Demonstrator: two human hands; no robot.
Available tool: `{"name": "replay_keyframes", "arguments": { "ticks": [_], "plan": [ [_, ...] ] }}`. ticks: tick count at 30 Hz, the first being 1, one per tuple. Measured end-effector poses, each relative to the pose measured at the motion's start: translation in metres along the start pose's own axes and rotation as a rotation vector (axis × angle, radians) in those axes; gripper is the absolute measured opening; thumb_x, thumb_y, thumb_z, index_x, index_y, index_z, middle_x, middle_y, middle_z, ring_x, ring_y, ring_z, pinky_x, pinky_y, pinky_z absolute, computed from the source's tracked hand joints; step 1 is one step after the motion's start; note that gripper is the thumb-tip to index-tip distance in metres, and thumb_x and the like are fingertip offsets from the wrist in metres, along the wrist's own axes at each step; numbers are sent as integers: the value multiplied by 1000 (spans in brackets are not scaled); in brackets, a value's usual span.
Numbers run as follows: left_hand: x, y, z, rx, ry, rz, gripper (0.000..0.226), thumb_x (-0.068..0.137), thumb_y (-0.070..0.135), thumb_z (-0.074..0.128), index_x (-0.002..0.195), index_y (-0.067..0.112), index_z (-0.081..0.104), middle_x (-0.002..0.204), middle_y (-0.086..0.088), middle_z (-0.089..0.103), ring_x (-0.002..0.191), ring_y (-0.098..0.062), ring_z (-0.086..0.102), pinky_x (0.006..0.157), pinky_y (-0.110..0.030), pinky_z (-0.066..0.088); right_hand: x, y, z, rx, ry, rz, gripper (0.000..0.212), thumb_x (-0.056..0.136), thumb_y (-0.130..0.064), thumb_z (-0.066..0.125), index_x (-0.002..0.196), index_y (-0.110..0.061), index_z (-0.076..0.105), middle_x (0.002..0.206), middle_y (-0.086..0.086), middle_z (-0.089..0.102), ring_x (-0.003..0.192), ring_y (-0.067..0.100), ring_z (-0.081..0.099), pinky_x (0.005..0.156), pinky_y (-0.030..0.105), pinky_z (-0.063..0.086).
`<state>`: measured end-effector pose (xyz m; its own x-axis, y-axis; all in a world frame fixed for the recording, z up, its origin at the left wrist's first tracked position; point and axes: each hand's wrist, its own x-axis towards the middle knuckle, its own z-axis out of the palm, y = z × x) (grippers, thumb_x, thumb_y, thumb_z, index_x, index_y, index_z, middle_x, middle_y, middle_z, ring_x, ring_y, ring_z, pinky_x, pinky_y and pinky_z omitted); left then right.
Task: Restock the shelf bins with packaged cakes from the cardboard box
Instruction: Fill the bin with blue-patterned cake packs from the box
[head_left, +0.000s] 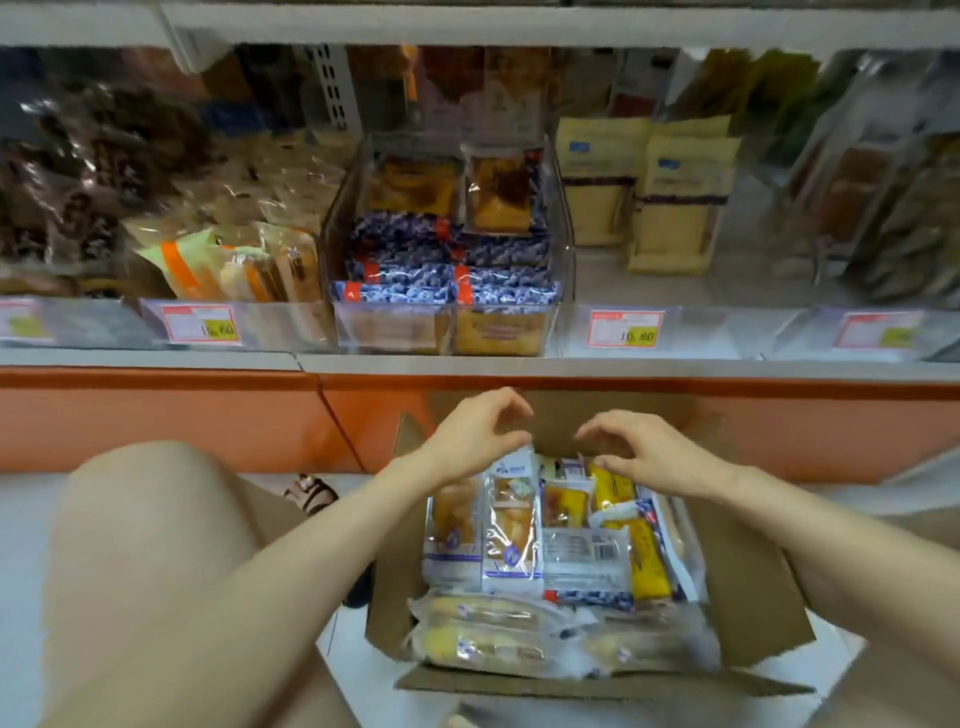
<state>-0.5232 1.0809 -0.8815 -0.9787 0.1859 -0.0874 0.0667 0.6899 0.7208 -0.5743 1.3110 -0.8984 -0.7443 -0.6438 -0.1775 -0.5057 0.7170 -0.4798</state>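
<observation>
- I had the cardboard box (748, 587) on the floor just below the shelf, flaps open, packed with packaged cakes (511, 535) standing and lying in mixed rows.
- My left hand (475, 428) hovered over the far left of the box, fingers curled, their tips at the top edge of an upright white-and-clear packet; I could not tell whether they pinched it or only brushed it.
- My right hand (649, 452) hung beside it, a small gap apart, fingers hooked down toward the yellow packets (615, 491), closed on nothing that I could see.
- I judged each cake light and soft: thin glossy film around a spongy cake, so it would crush under a hard squeeze and slide under a loose one.
- The crimped seal at the top looked the best place to take hold, or the two flat faces with a gentle pinch.
- The clear bin (563, 244) with blue-patterned packets (447, 275) sat straight ahead on the shelf and looked nearly full at the front.
- The film was crinkled, so neighbouring packets might cling and lift together.
</observation>
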Motion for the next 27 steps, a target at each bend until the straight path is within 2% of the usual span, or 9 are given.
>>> {"name": "replay_keyframes", "arguments": {
  "ticks": [3, 5, 7, 10, 14, 19, 21, 23, 27],
  "plan": [
    [-5, -20, 40, -47, -112, -117, 24, 88, 13, 62, 110, 6, 58, 112, -9, 63, 102, -21, 60, 86, -26, 46, -13, 28, 26, -33, -169, 124, 35, 87, -20, 65, 121, -21, 59, 116, -2, 61, 99, 11, 57, 86, 24, 45],
    [-9, -30, 61, -51, -174, -174, 24, 89, 13, 61, 110, 4, 58, 112, -11, 63, 103, -23, 60, 89, -29, 46, -21, 41, 35, -80, -244, 170, 35, 89, -24, 63, 123, -19, 57, 119, -1, 59, 93, 8, 52, 80, 21, 40],
    [-10, -39, 76, -29, -226, -204, 25, 89, 14, 61, 112, 5, 58, 112, -11, 63, 104, -23, 59, 91, -29, 47, -27, 51, 37, -118, -285, 203, 36, 91, -26, 61, 125, -19, 55, 119, -1, 56, 93, 6, 45, 78, 21, 37],
    [-7, -46, 89, 9, -294, -206, 25, 89, 15, 62, 112, 7, 57, 111, -9, 63, 102, -22, 59, 91, -32, 47, -32, 66, 37, -82, -294, 261, 33, 90, -29, 61, 122, -23, 56, 119, 2, 56, 91, 10, 55, 78, 25, 45],
    [8, -49, 96, 31, -314, -207, 24, 89, 21, 61, 111, 12, 57, 108, -3, 63, 95, -18, 59, 84, -29, 47, -32, 83, 33, -71, -276, 322, 31, 89, -25, 62, 120, -23, 57, 120, 4, 60, 98, 19, 61, 86, 33, 50],
    [34, -49, 109, 57, -332, -210, 25, 90, 15, 58, 114, 10, 56, 110, -5, 64, 89, -13, 55, 75, -22, 42, -19, 97, 33, -81, -254, 384, 35, 90, -17, 58, 124, -23, 55, 121, 5, 58, 101, 19, 56, 81, 25, 44],
    [46, -50, 120, 52, -352, -219, 26, 88, 15, 60, 113, 11, 56, 111, -6, 64, 97, -18, 59, 80, -25, 45, -11, 96, 39, -91, -307, 358, 38, 90, -22, 60, 127, -24, 53, 126, 3, 54, 108, 20, 54, 82, 24, 41],
    [58, -51, 132, 83, -391, -198, 29, 87, 17, 61, 115, 12, 55, 113, -8, 62, 105, -23, 58, 88, -32, 47, -2, 98, 49, -128, -380, 316, 43, 89, -26, 62, 130, -26, 50, 131, 1, 51, 119, 22, 47, 90, 30, 42],
    [84, -59, 152, 226, -445, -149, 41, 87, 19, 61, 125, 12, 47, 124, -9, 56, 110, -25, 54, 90, -34, 46, 12, 104, 71, -163, -493, 261, 56, 86, -19, 64, 137, -25, 42, 142, 1, 46, 129, 24, 41, 96, 33, 40]
  ]
}}
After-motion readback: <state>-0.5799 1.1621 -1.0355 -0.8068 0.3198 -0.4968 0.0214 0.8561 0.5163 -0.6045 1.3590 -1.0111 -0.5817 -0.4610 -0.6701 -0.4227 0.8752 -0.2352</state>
